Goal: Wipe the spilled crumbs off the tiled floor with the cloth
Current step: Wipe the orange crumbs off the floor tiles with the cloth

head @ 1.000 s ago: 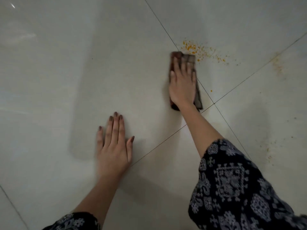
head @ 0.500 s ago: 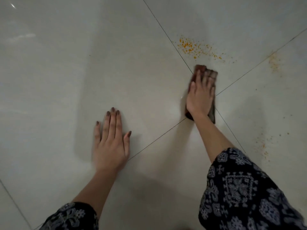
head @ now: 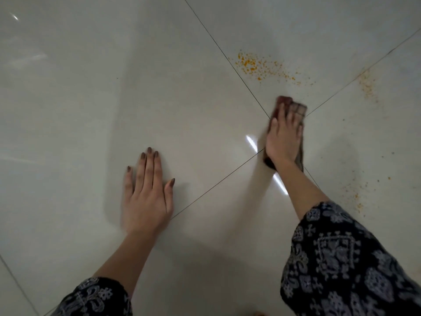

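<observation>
Bare tile between cloth and crumbs.

**Cloth**: one.

**Hands:** two. The right hand is on top of the cloth. The left hand is left of the cloth, nearer the person.

**Painted nails:** five showing, all on the left hand. Those over the cloth are too blurred to count.

**Patterned sleeves:** two, the left sleeve and the right sleeve, both nearer the person than the cloth.

**Crumb patches on the tiled floor**: three.
- A dense orange patch lies beyond the cloth.
- A faint patch lies beyond it to the right.
- A thin scatter lies right of it.

**Tile joints:** three. Two cross under the cloth, and a corner joint lies far to its left.

**Tiles meeting under the cloth:** four.
</observation>
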